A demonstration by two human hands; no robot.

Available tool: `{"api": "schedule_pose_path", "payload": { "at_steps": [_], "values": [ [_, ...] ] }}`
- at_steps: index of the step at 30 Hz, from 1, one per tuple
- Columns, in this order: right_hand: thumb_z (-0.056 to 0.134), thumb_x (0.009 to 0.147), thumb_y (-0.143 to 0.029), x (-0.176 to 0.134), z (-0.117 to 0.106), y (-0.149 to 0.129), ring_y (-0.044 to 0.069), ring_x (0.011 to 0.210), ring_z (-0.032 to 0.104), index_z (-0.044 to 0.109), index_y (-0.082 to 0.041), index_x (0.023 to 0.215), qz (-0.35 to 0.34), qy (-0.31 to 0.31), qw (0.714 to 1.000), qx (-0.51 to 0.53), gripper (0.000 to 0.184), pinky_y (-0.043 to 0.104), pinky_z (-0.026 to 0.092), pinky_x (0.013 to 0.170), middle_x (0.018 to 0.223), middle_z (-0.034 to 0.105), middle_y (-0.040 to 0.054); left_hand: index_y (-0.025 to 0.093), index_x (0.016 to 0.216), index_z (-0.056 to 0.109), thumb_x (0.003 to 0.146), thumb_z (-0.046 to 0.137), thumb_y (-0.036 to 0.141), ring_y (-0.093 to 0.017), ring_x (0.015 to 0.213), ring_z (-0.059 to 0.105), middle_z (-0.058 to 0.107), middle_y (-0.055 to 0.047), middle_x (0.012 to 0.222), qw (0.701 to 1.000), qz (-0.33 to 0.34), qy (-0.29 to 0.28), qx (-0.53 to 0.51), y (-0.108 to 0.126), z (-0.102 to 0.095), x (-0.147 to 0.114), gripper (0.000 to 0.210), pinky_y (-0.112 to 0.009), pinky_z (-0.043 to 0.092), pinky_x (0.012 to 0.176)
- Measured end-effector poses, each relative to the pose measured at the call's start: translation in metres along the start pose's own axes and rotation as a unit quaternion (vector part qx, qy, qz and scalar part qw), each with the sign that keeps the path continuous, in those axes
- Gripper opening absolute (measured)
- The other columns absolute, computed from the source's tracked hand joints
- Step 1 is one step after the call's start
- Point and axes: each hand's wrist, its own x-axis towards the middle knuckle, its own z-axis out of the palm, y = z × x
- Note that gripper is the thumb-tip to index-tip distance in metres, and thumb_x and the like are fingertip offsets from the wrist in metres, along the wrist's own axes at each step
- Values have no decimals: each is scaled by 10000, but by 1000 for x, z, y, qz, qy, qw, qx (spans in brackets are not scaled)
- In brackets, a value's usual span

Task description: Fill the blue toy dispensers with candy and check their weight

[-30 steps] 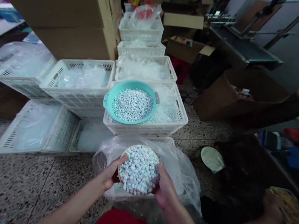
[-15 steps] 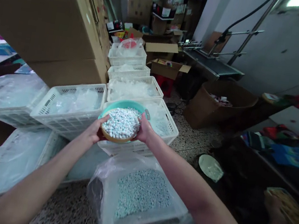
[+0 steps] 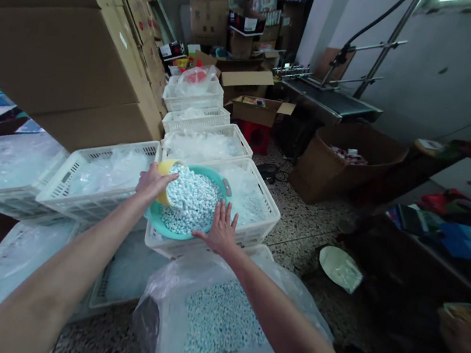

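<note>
My left hand (image 3: 154, 181) grips a yellow bowl (image 3: 166, 167), tipped on its side over a turquoise basin (image 3: 165, 230). Small white and pale blue pellets (image 3: 195, 197) spread from the bowl's mouth and fill much of the basin. At the basin's right side my right hand (image 3: 222, 227) is open, fingers spread against the pellets and the near rim. The basin rests on a white plastic crate (image 3: 261, 227). Nearer to me, a crate lined with clear plastic (image 3: 169, 308) holds many more pale blue pellets (image 3: 220, 322).
White crates (image 3: 97, 179) with plastic bags stand to the left and beyond. Cardboard boxes (image 3: 59, 56) tower at the left. A conveyor machine (image 3: 331, 99) and an open carton (image 3: 329, 167) are at the right. Another person's hand (image 3: 454, 339) shows at the lower right.
The yellow bowl, held level by both hands before, is now tipped leftward by my left hand, its pellets in the basin. My right hand has let go of it and spread open.
</note>
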Motion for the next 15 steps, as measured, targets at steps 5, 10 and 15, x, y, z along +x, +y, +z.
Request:
{"api": "schedule_pose_path", "payload": {
  "at_steps": [5,10,15],
  "values": [
    [372,652,-853,3,3,9,287,1365,-244,-50,-46,1454,-13,-6,1000,-15,1213,586,-75,1079,1511,-151,128,279,1356,358,597,646,653,-396,1121,466,460,-189,1220,988,62,56,129,11,8,-16,894,-509,446,836],
    [327,662,-861,3,5,10,290,1366,-241,-35,-28,1453,-20,-5,1000,-15,1204,581,-72,1082,1511,-145,137,280,1401,303,677,618,593,-390,1184,384,371,-185,1298,963,189,80,173,4,24,-41,849,-479,442,853],
    [347,690,-831,3,10,10,299,1374,-213,-19,-19,1452,-18,-6,1000,-17,1172,588,-25,1085,1515,-113,159,237,1421,295,691,632,572,-395,1306,242,231,-200,1430,932,300,58,195,-19,38,-53,871,-493,273,1035]
  ]
}}
